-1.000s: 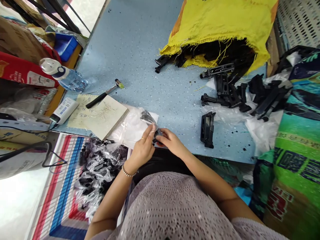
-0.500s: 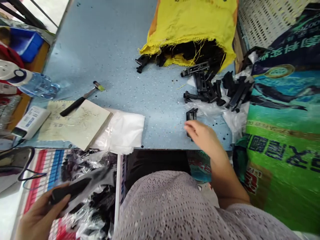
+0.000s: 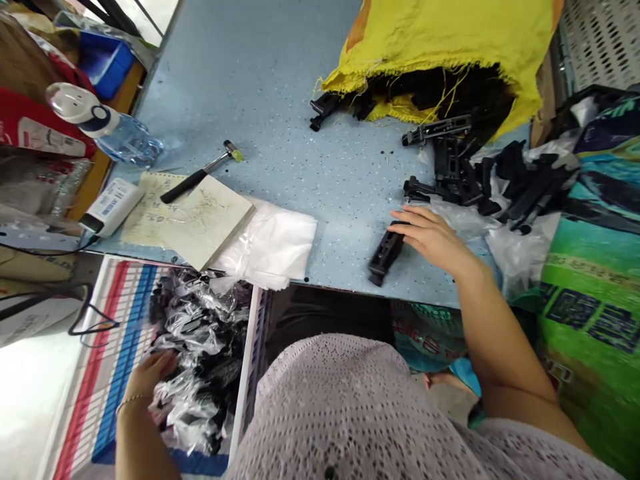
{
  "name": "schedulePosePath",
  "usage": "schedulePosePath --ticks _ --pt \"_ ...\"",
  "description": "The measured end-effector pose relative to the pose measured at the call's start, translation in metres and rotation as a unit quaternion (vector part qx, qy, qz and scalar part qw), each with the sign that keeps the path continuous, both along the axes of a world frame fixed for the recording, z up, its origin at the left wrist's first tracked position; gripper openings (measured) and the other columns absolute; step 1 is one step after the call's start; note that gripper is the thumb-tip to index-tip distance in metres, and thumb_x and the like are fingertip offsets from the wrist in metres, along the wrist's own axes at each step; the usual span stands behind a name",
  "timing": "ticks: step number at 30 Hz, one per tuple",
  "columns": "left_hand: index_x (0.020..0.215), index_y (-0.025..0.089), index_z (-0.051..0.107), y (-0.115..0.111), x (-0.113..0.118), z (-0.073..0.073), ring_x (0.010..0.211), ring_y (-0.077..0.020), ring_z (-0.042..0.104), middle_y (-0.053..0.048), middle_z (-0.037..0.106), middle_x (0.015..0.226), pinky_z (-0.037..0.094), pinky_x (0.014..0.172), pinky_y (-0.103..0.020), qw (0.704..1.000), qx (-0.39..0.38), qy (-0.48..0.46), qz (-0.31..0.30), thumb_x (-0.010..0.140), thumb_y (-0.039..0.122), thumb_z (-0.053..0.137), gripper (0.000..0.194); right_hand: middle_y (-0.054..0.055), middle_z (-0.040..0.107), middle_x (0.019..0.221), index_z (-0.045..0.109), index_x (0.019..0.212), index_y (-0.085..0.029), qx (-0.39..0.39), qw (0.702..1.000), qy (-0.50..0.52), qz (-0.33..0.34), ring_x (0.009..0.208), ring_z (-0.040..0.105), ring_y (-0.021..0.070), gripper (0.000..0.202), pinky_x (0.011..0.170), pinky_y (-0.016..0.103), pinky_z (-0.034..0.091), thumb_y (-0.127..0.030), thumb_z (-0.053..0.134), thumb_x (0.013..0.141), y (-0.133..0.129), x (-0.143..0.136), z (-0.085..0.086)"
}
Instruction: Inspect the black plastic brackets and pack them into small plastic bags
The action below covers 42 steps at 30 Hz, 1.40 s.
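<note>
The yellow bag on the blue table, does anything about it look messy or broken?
Yes, the yellow bag looks ragged: its edge is frayed, with loose threads dangling over the opening. Black parts lie jumbled outside it, but I can't tell if they spilled.

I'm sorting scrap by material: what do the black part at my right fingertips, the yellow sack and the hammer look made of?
Part: probably plastic, from its even, dull black; coated metal is possible.
Sack: likely woven plastic, matt, with frayed strands.
Hammer: shiny shaft, apparently metal; dull black grip, rubber or plastic; yellowish tip, perhaps plastic.
</note>
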<state>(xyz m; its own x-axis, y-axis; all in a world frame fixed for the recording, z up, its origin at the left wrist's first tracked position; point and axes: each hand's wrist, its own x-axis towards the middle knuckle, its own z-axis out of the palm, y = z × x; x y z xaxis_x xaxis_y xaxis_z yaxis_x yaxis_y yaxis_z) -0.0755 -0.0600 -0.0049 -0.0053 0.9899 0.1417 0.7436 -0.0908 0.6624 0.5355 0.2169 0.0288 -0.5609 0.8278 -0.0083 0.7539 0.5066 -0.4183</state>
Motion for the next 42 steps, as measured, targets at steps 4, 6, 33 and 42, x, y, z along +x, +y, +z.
schedulePosePath --ticks 4,6,33,42 --pt "0.098 0.027 0.071 0.084 0.078 0.01 0.054 -0.0178 0.073 -0.004 0.078 0.071 0.061 0.048 -0.029 0.984 -0.104 -0.139 -0.031 0.097 0.032 0.062 0.01 0.009 0.069 0.138 0.069 0.134 -0.025 -0.08 0.988 0.111 -0.072 0.129 0.064 0.0285 0.037 0.113 0.051 0.049 -0.034 0.055 0.101 -0.004 -0.024 -0.003" --pt "0.106 0.024 0.07 0.133 0.141 0.018 0.068 -0.0195 0.076 -0.006 0.078 0.08 0.067 0.065 -0.035 0.987 -0.076 -0.137 -0.025 0.098 0.033 0.062 0.014 0.009 0.074 0.129 0.071 0.131 -0.023 -0.136 0.968 0.164 -0.129 0.117 0.07 0.0284 0.038 0.103 0.046 0.056 -0.039 0.059 0.098 -0.008 -0.043 -0.01" --pt "0.149 0.016 0.054 0.207 0.183 0.028 0.134 -0.0269 0.062 -0.017 0.059 0.147 0.057 0.111 -0.044 0.995 0.062 0.059 -0.06 0.089 0.001 0.048 0.063 0.01 0.076 0.07 0.066 0.078 -0.014 -0.71 0.549 0.438 -0.055 0.041 0.052 0.0086 0.032 0.035 0.019 0.032 -0.046 0.071 0.082 -0.065 -0.152 -0.029" --pt "0.166 0.028 0.024 0.165 0.211 0.038 0.143 -0.0247 0.055 -0.015 0.053 0.155 0.055 0.115 -0.042 0.973 0.124 0.062 -0.185 0.093 -0.004 0.043 0.082 0.003 0.066 0.063 0.061 0.081 -0.02 -0.546 0.688 0.443 -0.182 0.047 0.047 0.0118 0.034 0.041 0.023 0.031 -0.053 0.062 0.088 -0.068 -0.187 -0.028"
